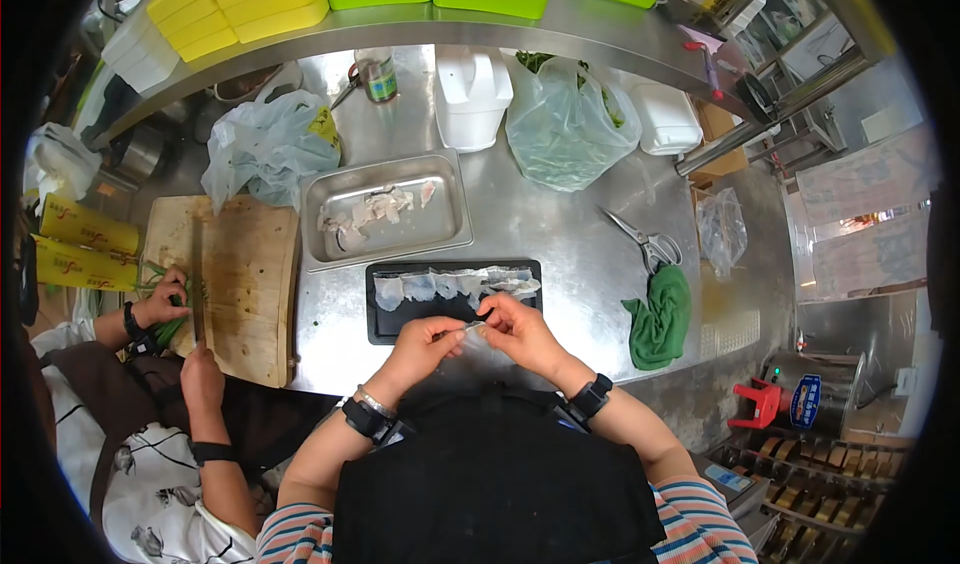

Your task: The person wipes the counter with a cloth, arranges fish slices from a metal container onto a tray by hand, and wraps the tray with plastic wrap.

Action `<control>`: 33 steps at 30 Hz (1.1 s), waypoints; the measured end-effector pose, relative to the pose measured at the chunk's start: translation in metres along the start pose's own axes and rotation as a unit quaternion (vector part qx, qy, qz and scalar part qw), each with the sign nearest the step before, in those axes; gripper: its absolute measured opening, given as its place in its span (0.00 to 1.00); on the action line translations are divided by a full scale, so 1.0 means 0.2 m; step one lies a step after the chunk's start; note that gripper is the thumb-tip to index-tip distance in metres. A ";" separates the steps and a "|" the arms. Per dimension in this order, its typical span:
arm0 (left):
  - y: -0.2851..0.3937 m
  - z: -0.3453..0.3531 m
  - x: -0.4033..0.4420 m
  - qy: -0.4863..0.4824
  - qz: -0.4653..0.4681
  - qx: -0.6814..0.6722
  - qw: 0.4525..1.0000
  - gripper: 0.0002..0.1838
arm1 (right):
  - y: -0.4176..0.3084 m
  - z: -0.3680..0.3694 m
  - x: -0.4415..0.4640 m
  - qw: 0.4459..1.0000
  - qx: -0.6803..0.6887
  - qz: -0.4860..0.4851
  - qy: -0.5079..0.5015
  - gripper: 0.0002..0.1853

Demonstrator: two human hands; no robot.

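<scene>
Over the front edge of a black tray (385, 325), my left hand (425, 347) and my right hand (518, 335) meet, fingertips pinched on a small pale translucent piece (472, 327). A row of thin, whitish translucent slices (455, 285) lies along the tray's far side. Behind the tray, a steel pan (455, 204) holds several pale pinkish pieces (380, 207). Both my hands are closed at the fingertips; the piece between them is partly covered by the fingers.
At left, a co-worker's hands hold a knife (197, 284) and greens on a wooden board (255, 294). Scissors (650, 244) and a green cloth (660, 319) lie right. Plastic bags (565, 129) and a white container (472, 104) stand behind, under a steel shelf (400, 36).
</scene>
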State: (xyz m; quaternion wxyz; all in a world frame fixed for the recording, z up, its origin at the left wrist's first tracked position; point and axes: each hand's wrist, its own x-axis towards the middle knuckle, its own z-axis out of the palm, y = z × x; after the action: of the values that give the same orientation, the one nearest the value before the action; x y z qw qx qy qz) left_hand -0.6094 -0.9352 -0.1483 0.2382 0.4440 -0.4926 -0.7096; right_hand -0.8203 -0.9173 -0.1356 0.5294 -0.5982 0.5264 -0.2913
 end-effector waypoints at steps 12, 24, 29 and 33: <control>0.17 -0.12 0.13 0.194 0.243 0.421 0.852 0.03 | -0.11 0.09 0.22 0.953 -0.225 -0.123 0.161 0.06; 0.14 -0.09 0.24 0.195 0.237 0.487 0.818 0.04 | -0.09 0.07 0.20 0.940 -0.260 -0.049 0.217 0.07; 0.12 -0.11 0.25 0.203 0.242 0.474 0.822 0.06 | -0.11 0.08 0.22 0.925 -0.305 -0.046 0.221 0.07; 0.16 -0.11 0.22 0.203 0.206 0.474 0.832 0.06 | -0.12 0.07 0.23 0.927 -0.304 -0.029 0.216 0.06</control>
State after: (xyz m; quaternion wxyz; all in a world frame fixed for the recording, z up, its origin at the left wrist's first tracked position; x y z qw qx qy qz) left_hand -0.6141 -0.9925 -0.1399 0.2345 0.5248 -0.7889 -0.2174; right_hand -0.7868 -0.9580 -0.1268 0.1870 -0.6680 0.6736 -0.2551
